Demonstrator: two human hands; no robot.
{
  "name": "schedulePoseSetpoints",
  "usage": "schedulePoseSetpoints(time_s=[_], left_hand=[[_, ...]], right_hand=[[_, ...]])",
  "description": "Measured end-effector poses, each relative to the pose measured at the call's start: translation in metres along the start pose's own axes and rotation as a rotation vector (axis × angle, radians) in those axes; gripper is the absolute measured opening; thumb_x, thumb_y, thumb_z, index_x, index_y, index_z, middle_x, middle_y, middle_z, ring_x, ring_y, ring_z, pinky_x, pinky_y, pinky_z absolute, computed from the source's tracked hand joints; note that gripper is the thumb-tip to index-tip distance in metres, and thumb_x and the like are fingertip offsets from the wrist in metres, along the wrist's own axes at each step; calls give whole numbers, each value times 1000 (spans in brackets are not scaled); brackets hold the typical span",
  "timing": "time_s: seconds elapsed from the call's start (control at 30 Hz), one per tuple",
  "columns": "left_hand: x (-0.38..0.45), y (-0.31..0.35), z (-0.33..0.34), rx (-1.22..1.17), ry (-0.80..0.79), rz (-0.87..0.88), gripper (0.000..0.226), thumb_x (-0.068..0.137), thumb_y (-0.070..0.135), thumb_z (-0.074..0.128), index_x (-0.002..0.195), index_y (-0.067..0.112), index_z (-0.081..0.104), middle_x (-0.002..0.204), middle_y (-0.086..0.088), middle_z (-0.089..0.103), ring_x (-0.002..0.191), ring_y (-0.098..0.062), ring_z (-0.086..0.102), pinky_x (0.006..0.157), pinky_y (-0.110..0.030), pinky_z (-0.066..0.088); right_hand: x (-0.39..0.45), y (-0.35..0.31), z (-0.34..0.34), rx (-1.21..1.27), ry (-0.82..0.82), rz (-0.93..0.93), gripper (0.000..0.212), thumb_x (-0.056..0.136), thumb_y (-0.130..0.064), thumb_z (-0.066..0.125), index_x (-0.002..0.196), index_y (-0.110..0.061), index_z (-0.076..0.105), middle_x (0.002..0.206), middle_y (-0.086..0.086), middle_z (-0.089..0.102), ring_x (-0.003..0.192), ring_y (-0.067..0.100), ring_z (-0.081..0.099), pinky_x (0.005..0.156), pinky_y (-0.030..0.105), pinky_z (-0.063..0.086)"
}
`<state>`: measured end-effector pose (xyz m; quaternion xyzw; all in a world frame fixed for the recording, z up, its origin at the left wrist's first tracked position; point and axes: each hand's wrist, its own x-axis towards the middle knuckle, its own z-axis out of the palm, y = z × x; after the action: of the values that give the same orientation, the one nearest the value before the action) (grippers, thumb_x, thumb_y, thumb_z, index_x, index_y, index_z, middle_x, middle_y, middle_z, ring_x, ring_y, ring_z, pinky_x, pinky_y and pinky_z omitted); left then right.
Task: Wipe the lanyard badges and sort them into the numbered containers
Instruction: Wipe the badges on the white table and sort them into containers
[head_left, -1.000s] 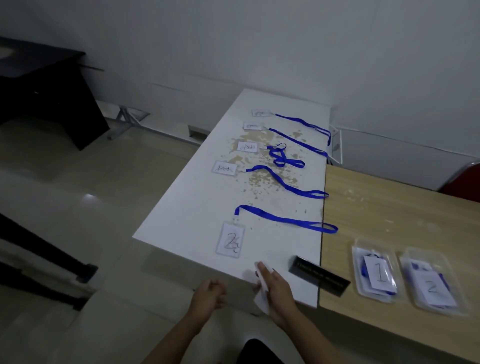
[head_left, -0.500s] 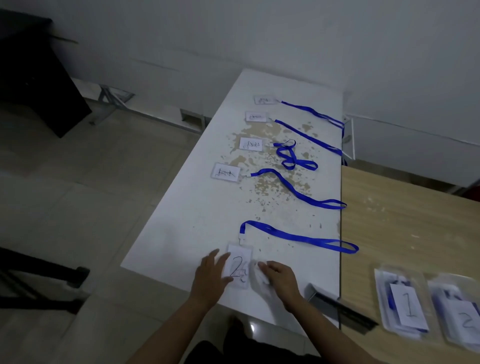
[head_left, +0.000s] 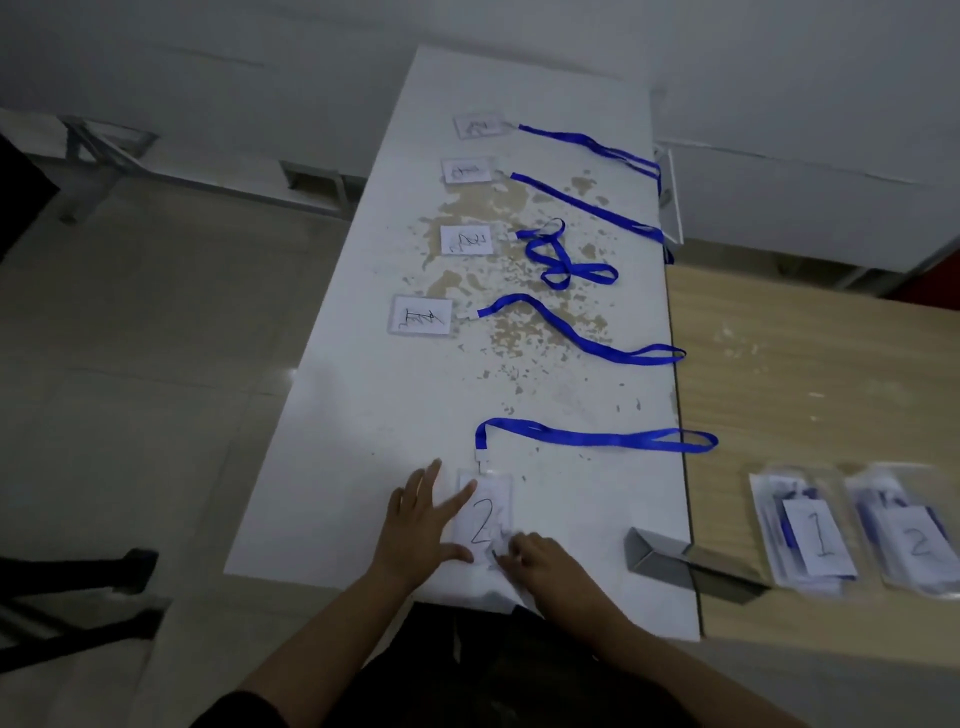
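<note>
A: Badge marked 2 (head_left: 484, 512), where? 
B: Flat on white table (head_left: 363, 415), at its near edge, nearest of five badges. Long axis running away from the body; blue lanyard (head_left: 592, 437) clipped at far end, trailing right toward wooden table (head_left: 810, 374).

A: Left hand (head_left: 418, 525)?
B: Spread, fingers straight, pressing down on badge's left edge, index tip on the upper left corner. Pinning, not gripping.

A: Right hand (head_left: 545, 564)?
B: At badge's near right corner, fingers curled round something white, probably a wipe (head_left: 501, 543). Blurred, so hard to confirm.

A: Step?
B: Likely wiping. Stroke probably along the long axis, away from the near corner, right hand already at it.

A: Destination after?
B: Container labelled 2 (head_left: 914, 545), well right of badge on wooden table, just beyond container labelled 1 (head_left: 810, 535). Right hand nearer. Metal wedge (head_left: 675, 564) lying between badge and containers; trailing lanyard could snag.
</note>
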<state>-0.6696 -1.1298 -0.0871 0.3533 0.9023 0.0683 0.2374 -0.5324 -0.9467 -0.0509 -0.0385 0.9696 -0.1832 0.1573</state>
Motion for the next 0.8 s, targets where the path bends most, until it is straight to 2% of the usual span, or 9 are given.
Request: schedulePoseSetpoints(time_s=[0.07, 0.2, 0.3, 0.37, 0.47, 0.57, 0.63, 0.73, 0.8], left_hand=[[1, -5, 1, -24, -1, 30, 94, 73, 77, 55, 150, 46, 11, 162, -10, -5, 149, -33, -1, 117, -50, 9], [9, -14, -2, 28, -74, 58, 94, 74, 79, 50, 148, 52, -1, 162, -7, -12, 149, -31, -7, 118, -50, 4], [12, -19, -5, 44, -107, 91, 96, 73, 78, 53, 148, 53, -1, 162, -8, -10, 148, -33, -5, 117, -51, 6], [13, -21, -5, 38, -108, 94, 96, 73, 78, 55, 148, 54, 0, 162, -8, -9, 148, -33, -4, 117, -51, 6], [16, -22, -4, 34, -104, 102, 96, 71, 78, 56, 148, 54, 3, 162, -8, -7, 148, -32, -3, 117, -50, 6], [18, -23, -6, 32, -107, 107, 98, 69, 79, 58, 149, 52, 7, 161, -9, -5, 148, -33, -3, 117, -51, 5], [20, -24, -6, 40, -112, 120, 100, 68, 79, 58, 149, 50, 8, 161, -10, -4, 148, -32, -4, 117, -51, 4], [22, -25, -6, 15, -121, 143, 101, 67, 78, 60, 150, 50, 10, 161, -9, -7, 148, -31, -7, 117, -51, 2], [23, -27, -6, 9, -124, 152, 101, 67, 79, 60, 149, 51, 9, 161, -7, -11, 148, -30, -9, 117, -52, 1]], right_hand=[[-4, 1, 3, -55, 64, -3, 23, 86, -26, 67, 107, -26, 75, 83, -2, 62, 73, 15, 61, 63, 23, 43], [8, -5, 1, 201, 193, 328, 21, 85, -29, 70, 105, -22, 70, 83, -12, 54, 83, 20, 59, 64, 15, 40], [2, -20, 13, -87, 102, 107, 43, 67, -20, 80, 110, -21, 73, 83, 0, 60, 71, 17, 60, 57, 22, 43], [2, -22, 3, -71, 124, 167, 48, 64, -13, 85, 110, -23, 75, 78, 1, 60, 68, 17, 60, 55, 24, 44], [15, -17, -8, -64, 181, 344, 48, 77, -1, 73, 121, -19, 70, 87, 8, 63, 82, 26, 62, 65, 32, 48], [8, -31, -2, -93, 68, 162, 37, 82, -19, 73, 119, -22, 71, 96, 4, 64, 84, 19, 62, 67, 28, 49], [0, -32, 0, -89, 44, 139, 38, 83, -27, 72, 120, -29, 69, 94, 0, 62, 85, 16, 61, 68, 26, 48], [16, -16, -3, -70, 152, 347, 52, 97, -9, 46, 145, -28, 45, 111, 7, 54, 104, 24, 50, 84, 33, 40], [27, -20, -4, -97, 157, 378, 52, 93, -9, 55, 143, -23, 48, 111, 8, 56, 101, 24, 52, 82, 32, 43]])
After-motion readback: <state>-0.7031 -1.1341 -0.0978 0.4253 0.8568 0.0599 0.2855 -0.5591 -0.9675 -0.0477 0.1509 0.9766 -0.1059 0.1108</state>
